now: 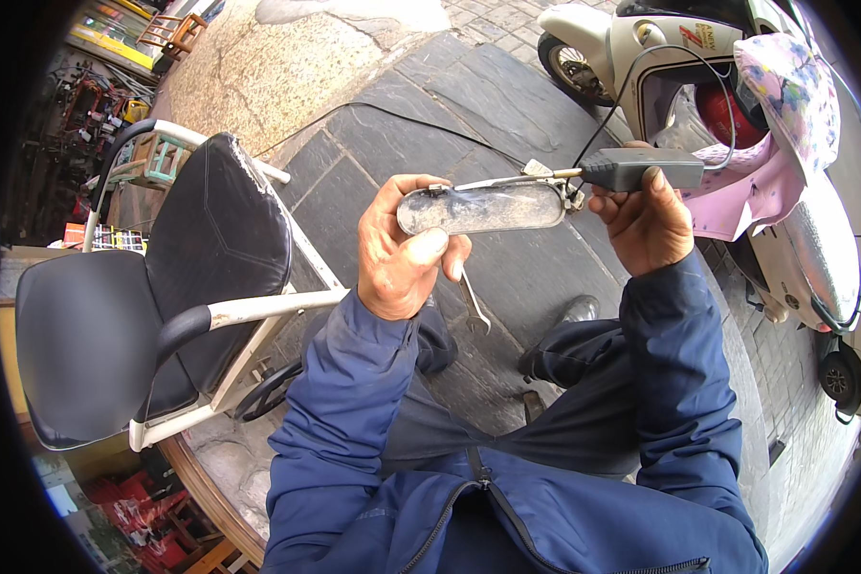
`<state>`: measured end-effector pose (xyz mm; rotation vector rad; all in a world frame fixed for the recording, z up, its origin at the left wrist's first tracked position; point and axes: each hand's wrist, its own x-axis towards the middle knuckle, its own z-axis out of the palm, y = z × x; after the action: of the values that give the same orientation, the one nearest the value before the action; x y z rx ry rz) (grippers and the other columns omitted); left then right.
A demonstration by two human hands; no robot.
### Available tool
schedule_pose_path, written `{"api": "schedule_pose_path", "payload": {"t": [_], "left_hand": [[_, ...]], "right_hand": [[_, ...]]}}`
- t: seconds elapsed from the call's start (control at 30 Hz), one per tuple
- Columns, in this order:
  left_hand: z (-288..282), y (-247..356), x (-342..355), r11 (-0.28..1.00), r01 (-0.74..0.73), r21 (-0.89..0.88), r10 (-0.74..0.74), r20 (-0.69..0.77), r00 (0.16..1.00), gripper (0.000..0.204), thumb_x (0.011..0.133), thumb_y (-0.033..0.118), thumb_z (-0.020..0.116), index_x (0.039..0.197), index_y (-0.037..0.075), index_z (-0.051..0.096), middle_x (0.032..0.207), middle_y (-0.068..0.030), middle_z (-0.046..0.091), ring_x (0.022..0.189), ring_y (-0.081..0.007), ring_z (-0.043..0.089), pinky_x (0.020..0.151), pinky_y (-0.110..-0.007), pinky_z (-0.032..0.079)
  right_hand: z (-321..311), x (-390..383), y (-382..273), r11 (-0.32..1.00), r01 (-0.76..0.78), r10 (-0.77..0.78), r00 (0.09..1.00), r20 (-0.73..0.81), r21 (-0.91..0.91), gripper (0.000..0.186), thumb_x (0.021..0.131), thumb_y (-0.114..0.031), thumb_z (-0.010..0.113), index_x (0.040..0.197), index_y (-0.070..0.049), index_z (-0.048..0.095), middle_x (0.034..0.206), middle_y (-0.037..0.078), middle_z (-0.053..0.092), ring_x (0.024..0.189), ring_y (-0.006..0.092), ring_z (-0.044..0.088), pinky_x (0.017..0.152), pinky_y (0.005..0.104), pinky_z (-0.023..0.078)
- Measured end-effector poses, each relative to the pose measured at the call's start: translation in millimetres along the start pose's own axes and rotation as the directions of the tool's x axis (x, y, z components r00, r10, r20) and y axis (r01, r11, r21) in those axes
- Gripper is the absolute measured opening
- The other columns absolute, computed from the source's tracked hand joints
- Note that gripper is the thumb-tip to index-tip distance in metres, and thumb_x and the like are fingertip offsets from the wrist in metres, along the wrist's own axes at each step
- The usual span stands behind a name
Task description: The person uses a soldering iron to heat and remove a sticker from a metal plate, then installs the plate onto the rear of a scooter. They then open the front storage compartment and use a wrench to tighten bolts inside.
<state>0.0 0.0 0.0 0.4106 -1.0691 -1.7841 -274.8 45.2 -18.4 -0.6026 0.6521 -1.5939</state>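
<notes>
The left fingers (426, 247) pinch the oval plate (488, 208) and a wrench (473, 308) above the floor (383, 134), while the right fingers (659, 187) grip the corded unit (641, 168), its tip (567, 173) beside the plate's right end; the step seems to be work there, calling for both held steady, with no container in either hand.

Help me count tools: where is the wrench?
In the head view, the wrench is slightly right of centre, just below the left hand and left of the right shoe.
</notes>
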Motion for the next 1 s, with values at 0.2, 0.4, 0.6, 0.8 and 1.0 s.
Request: {"api": "schedule_pose_path", "payload": {"t": [0.2, 0.4, 0.6, 0.8, 1.0], "left_hand": [[0, 0, 3, 1.000, -0.012, 0.018, 0.012, 0.006, 1.000, 0.046, 0.081, 0.009, 0.062, 0.122, -0.004, 0.046, 0.081, -0.0137, 0.066, 0.055, -0.0144, 0.059, 0.058, -0.033, 0.043], [4, 2, 1, 0.998, -0.011, 0.068, 0.014, -0.047, 0.999, 0.043, 0.082, 0.002, 0.057, 0.122, -0.003, 0.046, 0.082, -0.0143, 0.065, 0.054, -0.0144, 0.057, 0.057, -0.033, 0.043], [9, 1, 1, 0.970, 0.017, 0.244, 0.026, -0.171, 0.985, 0.037, 0.083, -0.007, 0.051, 0.120, -0.002, 0.046, 0.086, -0.0153, 0.065, 0.054, -0.0137, 0.056, 0.056, -0.031, 0.046], [11, -4, 2, 0.912, 0.076, 0.403, 0.038, -0.268, 0.963, 0.028, 0.084, -0.011, 0.053, 0.110, -0.001, 0.047, 0.088, -0.0138, 0.065, 0.056, -0.0107, 0.057, 0.049, -0.024, 0.047], [7, -11, -2, 0.728, 0.088, 0.680, 0.119, -0.252, 0.960, 0.024, 0.084, -0.009, 0.057, 0.104, 0.001, 0.048, 0.082, -0.0073, 0.063, 0.056, -0.0062, 0.055, 0.046, -0.021, 0.043]], "right_hand": [[3, 2, 1, 1.000, 0.020, -0.020, 0.999, 0.025, 0.008, 0.054, 0.087, -0.031, 0.067, 0.128, -0.002, 0.046, 0.107, 0.017, 0.065, 0.093, 0.0286, 0.068, 0.079, 0.0401, 0.059], [-7, 2, -7, 0.995, 0.037, -0.041, 0.998, 0.041, 0.091, 0.053, 0.089, -0.031, 0.065, 0.130, -0.004, 0.045, 0.113, 0.017, 0.064, 0.097, 0.0292, 0.067, 0.083, 0.0426, 0.057], [-10, 2, -3, 0.995, 0.029, -0.036, 0.996, 0.084, 0.091, 0.051, 0.090, -0.029, 0.064, 0.130, -0.005, 0.046, 0.113, 0.018, 0.064, 0.097, 0.0295, 0.067, 0.084, 0.0432, 0.057], [-3, 0, -4, 0.998, 0.050, -0.052, 0.996, 0.066, 0.028, 0.051, 0.087, -0.027, 0.067, 0.128, -0.004, 0.046, 0.108, 0.017, 0.065, 0.096, 0.0305, 0.067, 0.082, 0.0435, 0.057], [8, -1, -6, 0.997, 0.046, -0.045, 0.999, 0.020, -0.055, 0.055, 0.083, -0.022, 0.071, 0.127, -0.001, 0.045, 0.107, 0.018, 0.063, 0.092, 0.0327, 0.067, 0.077, 0.0422, 0.059]]}}
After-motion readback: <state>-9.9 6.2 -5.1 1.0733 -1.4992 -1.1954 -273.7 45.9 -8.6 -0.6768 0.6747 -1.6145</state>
